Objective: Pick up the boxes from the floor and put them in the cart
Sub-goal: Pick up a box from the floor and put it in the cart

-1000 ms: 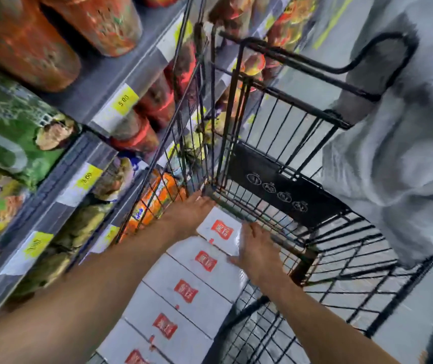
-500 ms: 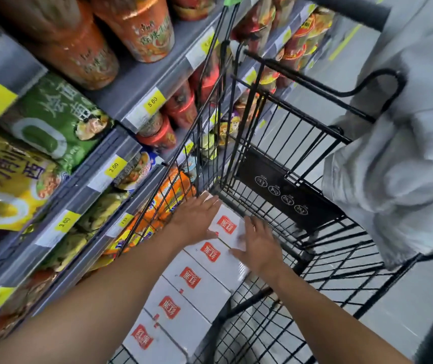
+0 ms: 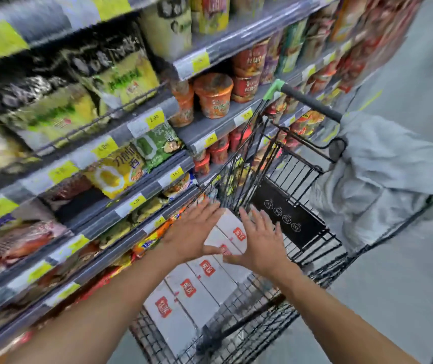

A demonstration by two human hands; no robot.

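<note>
Both hands open, fingers spread, gripping nothing. Left hand is held palm-down over the far end of the row of white rectangular cardboard boxes with red square labels; its thumb lies across the top of the farthest box, though contact is hard to confirm through the motion blur. Right hand is likewise released, fingers fanned, thumb pointing left toward the left thumb, just over the right edge of the same far box. The two thumbs nearly meet above that box. The boxes lie flat in a single row inside the black wire shopping cart, running from the near end of the basket to the far end along its left side; five red labels can be counted, the farthest box partly hidden by the hands. At the far end of the basket a black plastic panel with small white symbols is fixed to the wire flap. Above it runs the cart's black handle bar with a green end cap. A pale grey cloth garment hangs to the right of the cart. On the left, grey metal shelves with yellow price tags hold orange noodle cups and yellow and green packets; blur is heavy there.
</note>
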